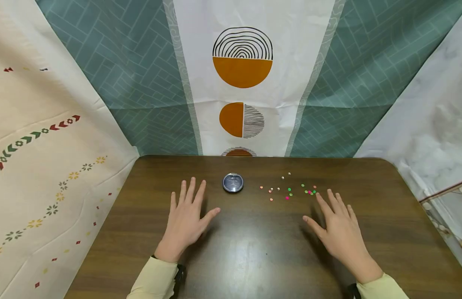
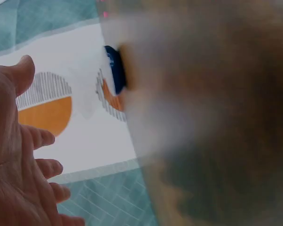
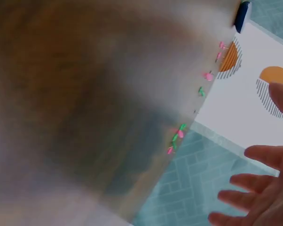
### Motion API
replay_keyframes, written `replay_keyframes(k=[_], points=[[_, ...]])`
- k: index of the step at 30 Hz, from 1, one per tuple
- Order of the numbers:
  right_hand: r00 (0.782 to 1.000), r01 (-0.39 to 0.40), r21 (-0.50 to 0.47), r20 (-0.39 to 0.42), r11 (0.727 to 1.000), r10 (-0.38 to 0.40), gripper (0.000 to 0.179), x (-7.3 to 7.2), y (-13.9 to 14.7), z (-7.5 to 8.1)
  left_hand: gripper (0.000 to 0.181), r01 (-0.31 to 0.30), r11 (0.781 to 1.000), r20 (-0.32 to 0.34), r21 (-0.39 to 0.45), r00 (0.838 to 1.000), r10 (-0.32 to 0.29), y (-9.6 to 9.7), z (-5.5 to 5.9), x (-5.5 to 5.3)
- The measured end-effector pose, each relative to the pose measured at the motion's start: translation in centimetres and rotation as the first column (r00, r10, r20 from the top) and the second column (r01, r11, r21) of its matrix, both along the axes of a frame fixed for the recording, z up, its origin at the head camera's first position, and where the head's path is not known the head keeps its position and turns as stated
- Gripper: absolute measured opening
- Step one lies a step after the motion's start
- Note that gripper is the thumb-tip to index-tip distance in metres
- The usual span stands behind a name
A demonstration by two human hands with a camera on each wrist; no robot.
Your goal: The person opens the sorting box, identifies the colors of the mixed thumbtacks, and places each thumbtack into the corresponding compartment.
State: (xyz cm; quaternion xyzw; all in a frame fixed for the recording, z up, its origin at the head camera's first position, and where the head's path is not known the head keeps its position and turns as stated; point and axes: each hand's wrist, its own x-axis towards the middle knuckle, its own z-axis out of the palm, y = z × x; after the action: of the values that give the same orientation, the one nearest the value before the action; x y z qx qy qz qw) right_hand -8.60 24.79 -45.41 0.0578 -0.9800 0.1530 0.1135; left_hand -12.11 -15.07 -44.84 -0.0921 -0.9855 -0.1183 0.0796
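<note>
My left hand (image 1: 187, 221) is spread over the left part of the table, palm down, fingers straight and holding nothing. To the right of its fingertips lies a small round dark-blue case (image 1: 232, 182) with a pale, shiny rim; the left wrist view shows this case (image 2: 115, 69) edge-on. On the right, my right hand (image 1: 340, 228) is likewise spread with nothing in it. Just beyond its index finger lie several small round thumbtack-like pieces (image 1: 310, 192), in green, pink, orange and silver. They also appear as blurry pink and green pieces (image 3: 201, 91) in the right wrist view.
The dark brown wooden table (image 1: 261, 265) reflects light at its middle. Behind its far edge hangs a teal and white cloth (image 1: 156, 83) with orange half-circles. Patterned pale cloths (image 1: 40, 174) hang at the left and right sides.
</note>
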Motion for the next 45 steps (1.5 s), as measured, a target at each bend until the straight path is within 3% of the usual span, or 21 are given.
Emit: replay_keyframes(k=[5, 10, 15, 23, 33, 37, 45], points=[[0.988, -0.054, -0.126, -0.148, 0.990, 0.035, 0.061, -1.5, -1.0, 1.1, 0.093, 0.097, 0.992, -0.017, 0.079, 0.995, -0.096, 0.5, 1.5, -1.6], [0.967, -0.111, -0.144, -0.242, 0.983, 0.073, 0.043, -3.1, -2.5, 2.1, 0.099, 0.159, 0.979, 0.008, 0.130, 0.987, -0.161, 1.0, 2.1, -3.6], [0.968, -0.167, -0.106, -0.207, 0.980, 0.142, 0.044, -4.4, -4.3, 2.5, 0.104, 0.190, 0.975, 0.085, 0.119, 0.976, -0.200, 1.7, 1.7, -5.7], [0.959, -0.232, -0.064, -0.184, 0.971, 0.217, 0.048, -6.0, -6.7, 2.6, 0.106, 0.199, 0.977, 0.168, 0.082, 0.963, -0.210, 2.6, 0.4, -8.6], [0.955, -0.266, -0.063, -0.156, 0.962, 0.254, 0.049, -6.6, -7.7, 2.3, 0.096, 0.206, 0.966, 0.283, 0.158, 0.928, -0.244, 3.4, -1.8, -11.1], [0.961, -0.257, -0.048, -0.122, 0.965, 0.250, 0.050, -6.6, -7.5, 1.9, 0.090, 0.222, 0.962, 0.320, 0.156, 0.910, -0.262, 4.2, -2.5, -11.8], [0.958, -0.275, -0.015, -0.091, 0.961, 0.273, 0.053, -7.5, -8.0, 1.6, 0.086, 0.243, 0.961, 0.307, 0.135, 0.912, -0.273, 5.5, -2.6, -12.3]])
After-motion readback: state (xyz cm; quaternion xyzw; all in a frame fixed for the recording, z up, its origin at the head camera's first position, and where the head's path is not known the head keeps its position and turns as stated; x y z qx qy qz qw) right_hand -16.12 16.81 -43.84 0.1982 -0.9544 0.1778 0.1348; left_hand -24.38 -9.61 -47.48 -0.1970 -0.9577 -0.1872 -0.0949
